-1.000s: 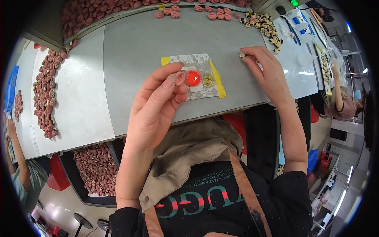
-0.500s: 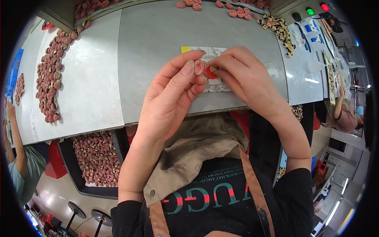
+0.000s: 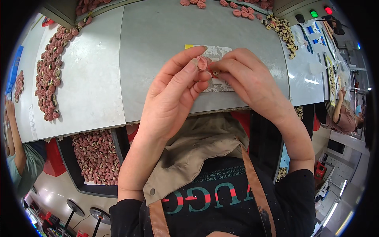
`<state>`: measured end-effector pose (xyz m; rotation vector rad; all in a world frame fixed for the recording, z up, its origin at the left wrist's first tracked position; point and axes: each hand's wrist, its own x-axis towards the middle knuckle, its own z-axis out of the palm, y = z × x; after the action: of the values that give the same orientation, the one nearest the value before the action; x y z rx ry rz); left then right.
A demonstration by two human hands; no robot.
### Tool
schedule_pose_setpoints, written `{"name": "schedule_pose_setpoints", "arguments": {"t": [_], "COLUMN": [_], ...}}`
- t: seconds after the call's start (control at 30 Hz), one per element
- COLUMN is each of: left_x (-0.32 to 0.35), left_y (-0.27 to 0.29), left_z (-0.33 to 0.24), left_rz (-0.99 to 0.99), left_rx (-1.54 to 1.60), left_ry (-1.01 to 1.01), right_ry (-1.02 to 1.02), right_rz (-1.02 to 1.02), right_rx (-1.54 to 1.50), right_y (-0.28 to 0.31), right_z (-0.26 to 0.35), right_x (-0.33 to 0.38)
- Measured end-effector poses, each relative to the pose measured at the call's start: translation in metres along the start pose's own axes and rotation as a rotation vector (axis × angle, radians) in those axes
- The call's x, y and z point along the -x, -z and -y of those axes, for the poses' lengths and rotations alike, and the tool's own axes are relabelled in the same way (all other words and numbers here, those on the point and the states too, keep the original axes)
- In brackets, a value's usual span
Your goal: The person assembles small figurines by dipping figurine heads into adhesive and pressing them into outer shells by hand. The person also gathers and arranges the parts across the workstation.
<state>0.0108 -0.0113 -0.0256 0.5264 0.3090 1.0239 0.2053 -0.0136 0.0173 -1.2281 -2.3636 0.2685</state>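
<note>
Between the thumb and fingers of my left hand [image 3: 167,93] is a small pink cup-shaped piece with a ridged edge [image 3: 202,63], its hollow side showing. My right hand [image 3: 252,77] is just to its right, thumb and fingertips pinched on a small cream-and-dark piece [image 3: 216,72], mostly covered by the fingers. Both hands are close together above a speckled grey-white sheet with a yellow corner [image 3: 219,50]. Something red [image 3: 212,67] shows between the fingertips, largely hidden.
Pink pieces with dark and cream insides [image 3: 49,79] form a long row on the left. Cream-and-dark pieces [image 3: 282,33] lie at the far right, loose pink pieces [image 3: 244,12] at the far edge. Below left, a black bin [image 3: 85,187] holds many pink pieces. Co-workers [image 3: 23,162] sit either side.
The view has shifted slightly. My left hand has lifted the pink piece a little, and my right fingertips have come lower and nearer to it. Less of the red thing shows.
</note>
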Motion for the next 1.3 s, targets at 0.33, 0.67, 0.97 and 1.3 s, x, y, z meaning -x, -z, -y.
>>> {"name": "schedule_pose_setpoints", "arguments": {"t": [0.33,0.67,0.97,1.3], "left_x": [0.009,0.010,0.009,0.010], "left_y": [-0.007,-0.017,-0.017,-0.029], "left_z": [-0.008,-0.017,-0.018,-0.013], "left_rz": [-0.031,-0.084,-0.060,-0.199], "left_rx": [0.043,0.028,-0.005,-0.051], "left_ry": [0.013,0.057,0.060,-0.087], "right_ry": [-0.065,-0.240,-0.050,0.006], "right_rz": [0.003,-0.137,-0.163,-0.277], "right_rx": [-0.045,-0.475,-0.338,-0.147], "right_y": [0.008,0.029,0.020,0.010], "right_z": [0.012,0.030,0.037,0.038], "right_x": [0.002,-0.002,-0.019,-0.021]}}
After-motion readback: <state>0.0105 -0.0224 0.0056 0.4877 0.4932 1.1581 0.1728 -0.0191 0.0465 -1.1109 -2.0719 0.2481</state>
